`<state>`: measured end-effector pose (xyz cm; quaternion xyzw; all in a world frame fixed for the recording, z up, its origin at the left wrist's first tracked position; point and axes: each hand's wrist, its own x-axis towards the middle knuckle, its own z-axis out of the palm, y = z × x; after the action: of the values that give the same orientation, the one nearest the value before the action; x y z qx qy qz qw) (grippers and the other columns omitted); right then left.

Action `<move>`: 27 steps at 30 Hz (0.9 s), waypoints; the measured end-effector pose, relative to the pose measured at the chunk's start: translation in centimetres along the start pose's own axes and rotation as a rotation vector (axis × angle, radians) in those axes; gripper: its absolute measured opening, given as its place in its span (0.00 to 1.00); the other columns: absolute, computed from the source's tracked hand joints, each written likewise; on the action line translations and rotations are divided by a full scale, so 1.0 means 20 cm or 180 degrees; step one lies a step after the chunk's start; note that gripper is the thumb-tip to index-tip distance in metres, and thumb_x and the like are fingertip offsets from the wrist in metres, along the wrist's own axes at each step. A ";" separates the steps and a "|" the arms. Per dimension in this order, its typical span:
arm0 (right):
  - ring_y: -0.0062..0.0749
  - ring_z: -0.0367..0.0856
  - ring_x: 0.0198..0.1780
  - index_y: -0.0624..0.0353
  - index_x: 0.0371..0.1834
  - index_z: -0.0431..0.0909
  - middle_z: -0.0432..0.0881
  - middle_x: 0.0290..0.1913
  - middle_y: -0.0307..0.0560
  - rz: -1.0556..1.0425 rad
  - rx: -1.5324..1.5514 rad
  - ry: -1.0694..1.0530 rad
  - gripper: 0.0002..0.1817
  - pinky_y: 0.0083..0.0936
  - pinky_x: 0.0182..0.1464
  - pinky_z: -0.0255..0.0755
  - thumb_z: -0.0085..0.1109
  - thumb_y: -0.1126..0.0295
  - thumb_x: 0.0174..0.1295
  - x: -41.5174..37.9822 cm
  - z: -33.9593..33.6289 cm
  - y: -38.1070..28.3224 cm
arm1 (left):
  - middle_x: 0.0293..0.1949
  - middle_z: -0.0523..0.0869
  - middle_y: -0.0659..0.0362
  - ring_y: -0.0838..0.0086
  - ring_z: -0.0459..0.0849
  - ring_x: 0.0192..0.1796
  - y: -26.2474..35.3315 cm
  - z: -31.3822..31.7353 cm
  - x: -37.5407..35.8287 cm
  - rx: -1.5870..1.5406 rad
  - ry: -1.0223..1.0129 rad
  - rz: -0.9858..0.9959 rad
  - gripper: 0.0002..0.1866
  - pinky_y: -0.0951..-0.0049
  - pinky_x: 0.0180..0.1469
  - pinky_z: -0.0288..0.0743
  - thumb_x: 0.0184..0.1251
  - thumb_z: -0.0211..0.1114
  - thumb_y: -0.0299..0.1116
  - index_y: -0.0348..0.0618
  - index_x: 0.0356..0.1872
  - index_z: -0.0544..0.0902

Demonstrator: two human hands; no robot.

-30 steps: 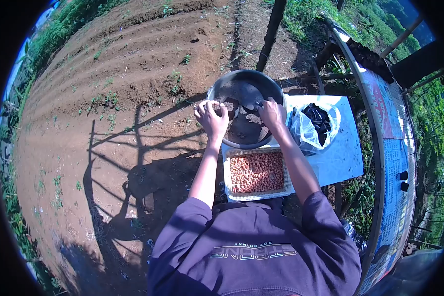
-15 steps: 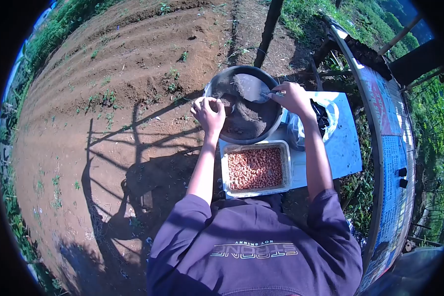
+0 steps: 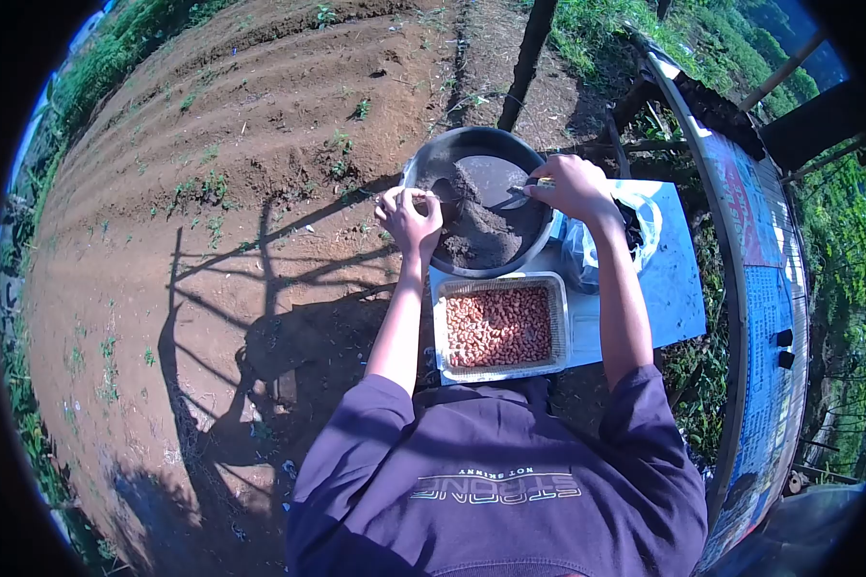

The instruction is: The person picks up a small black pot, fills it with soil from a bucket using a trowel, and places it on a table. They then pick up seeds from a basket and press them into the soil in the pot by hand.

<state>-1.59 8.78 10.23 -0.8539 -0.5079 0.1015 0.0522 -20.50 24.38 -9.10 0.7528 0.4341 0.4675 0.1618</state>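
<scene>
A round dark basin holds dark loose soil, heaped toward its near and left side, with the basin floor bare at the upper right. At the left rim, my left hand is closed in a pinch; a dark shape lies by its fingertips, but I cannot make out what they hold. Over the right rim, my right hand is closed on a small, thin, light-coloured tool that points into the basin. Just below the basin stands a pale rectangular basket of reddish-brown seeds or nuts.
Basin and basket rest on a light blue tabletop. A clear plastic bag with dark contents sits right of the basin. A dark post rises behind; a sheet-covered wall runs along the right. Bare ridged soil lies left.
The soil in the basin has shifted, with more of the floor bare at the upper right. The tool in my right hand has moved slightly, and my left hand remains at the rim.
</scene>
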 end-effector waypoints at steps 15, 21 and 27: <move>0.47 0.89 0.45 0.43 0.47 0.90 0.90 0.41 0.51 0.0151 0.0125 0.0186 0.19 0.41 0.52 0.82 0.69 0.49 0.56 0.01 0.04 0.05 | 0.50 0.77 0.55 0.57 0.72 0.58 -0.06 0.04 0.00 0.0079 0.0058 0.0180 0.08 0.50 0.63 0.62 0.59 0.69 0.37 0.49 0.34 0.81; 0.53 0.89 0.39 0.57 0.39 0.90 0.89 0.35 0.59 0.0347 0.0333 0.0896 0.17 0.45 0.46 0.83 0.68 0.55 0.55 0.12 0.43 0.10 | 0.49 0.77 0.54 0.55 0.72 0.58 -0.01 0.01 0.01 0.0070 0.0031 0.0112 0.08 0.49 0.63 0.62 0.59 0.69 0.37 0.48 0.33 0.81; 0.58 0.84 0.46 0.63 0.37 0.86 0.86 0.36 0.57 0.0033 0.0254 0.1045 0.18 0.47 0.51 0.78 0.66 0.56 0.62 0.22 0.85 0.02 | 0.49 0.77 0.54 0.55 0.72 0.57 -0.03 0.02 0.01 0.0065 0.0047 0.0155 0.08 0.50 0.62 0.62 0.57 0.69 0.36 0.47 0.33 0.81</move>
<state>-3.06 12.22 -6.92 -0.8588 -0.4837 -0.0190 0.1678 -20.42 24.94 -9.46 0.7613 0.4216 0.4724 0.1395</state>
